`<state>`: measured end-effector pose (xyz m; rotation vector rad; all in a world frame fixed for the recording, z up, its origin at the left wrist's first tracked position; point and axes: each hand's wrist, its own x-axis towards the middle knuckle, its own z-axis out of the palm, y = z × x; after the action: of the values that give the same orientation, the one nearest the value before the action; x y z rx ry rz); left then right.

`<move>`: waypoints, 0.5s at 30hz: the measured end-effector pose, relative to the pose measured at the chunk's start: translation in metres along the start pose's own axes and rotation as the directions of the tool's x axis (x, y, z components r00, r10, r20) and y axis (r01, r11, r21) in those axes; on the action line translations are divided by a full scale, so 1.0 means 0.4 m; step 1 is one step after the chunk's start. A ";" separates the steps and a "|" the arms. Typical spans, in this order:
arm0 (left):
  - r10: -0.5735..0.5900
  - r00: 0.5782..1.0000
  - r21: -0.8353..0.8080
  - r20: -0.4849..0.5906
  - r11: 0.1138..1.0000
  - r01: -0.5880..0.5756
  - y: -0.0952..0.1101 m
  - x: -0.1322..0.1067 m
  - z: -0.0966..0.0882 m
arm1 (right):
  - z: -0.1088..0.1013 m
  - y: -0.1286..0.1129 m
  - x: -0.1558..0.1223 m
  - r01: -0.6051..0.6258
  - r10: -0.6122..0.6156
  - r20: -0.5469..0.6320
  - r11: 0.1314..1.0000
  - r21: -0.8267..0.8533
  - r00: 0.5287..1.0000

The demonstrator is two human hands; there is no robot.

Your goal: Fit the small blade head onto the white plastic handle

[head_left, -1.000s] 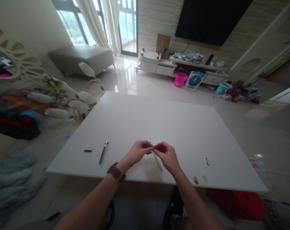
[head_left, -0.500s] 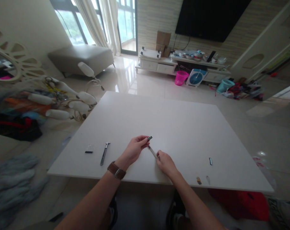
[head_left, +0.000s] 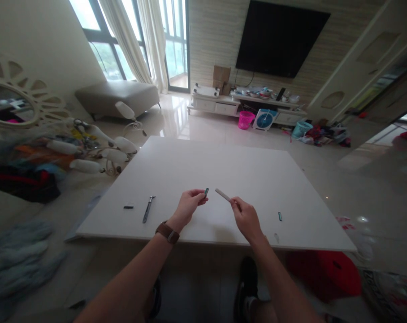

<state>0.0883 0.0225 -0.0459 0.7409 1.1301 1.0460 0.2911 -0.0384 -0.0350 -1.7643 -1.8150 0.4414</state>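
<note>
Over the white table, my left hand pinches a small green-and-black razor cartridge between thumb and fingertips. My right hand is closed on one end of a thin, flat grey strip, whose kind I cannot make out. The strip's free end points toward the cartridge, with a small gap between them. Left of my hands lies a razor handle with a bare metal head. Beside it is a dark razor cartridge. Another green-and-black cartridge rests on the right side.
The white table ends close to my body. Near its front right edge lies a small clear piece. A lamp with several white shades stands against the left side. Something red sits below the right front edge.
My right hand has lifted the strip up and to the right, away from the cartridge. My left hand still holds the cartridge, now turned more upright. The head view has tilted up.
</note>
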 end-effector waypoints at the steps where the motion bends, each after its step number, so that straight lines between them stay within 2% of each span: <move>1: 0.012 1.000 0.050 0.011 0.999 -0.013 -0.003 -0.002 0.004 | -0.002 -0.002 -0.005 0.027 -0.027 -0.006 1.000 0.011 1.000; 5: 0.020 0.997 0.165 0.074 0.986 -0.032 -0.014 0.005 0.015 | 0.005 0.007 -0.001 0.075 -0.075 0.003 0.993 -0.094 0.997; 9: 0.006 0.997 0.202 0.078 0.979 -0.021 -0.024 0.034 0.019 | 0.007 0.031 0.038 -0.046 0.017 -0.129 0.973 -0.226 0.991; 13: -0.019 0.996 0.188 0.086 0.982 0.002 -0.023 0.073 0.024 | 0.013 0.046 0.084 0.044 -0.038 0.040 0.988 -0.150 0.998; 15: -0.029 0.996 0.188 0.083 0.982 0.013 -0.020 0.091 0.029 | 0.016 0.055 0.103 -0.025 0.024 -0.007 0.980 -0.195 1.000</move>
<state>0.1043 0.0540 -0.0627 0.9121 1.1701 0.8894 0.3058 0.0048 -0.0463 -1.9182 -1.8896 0.2752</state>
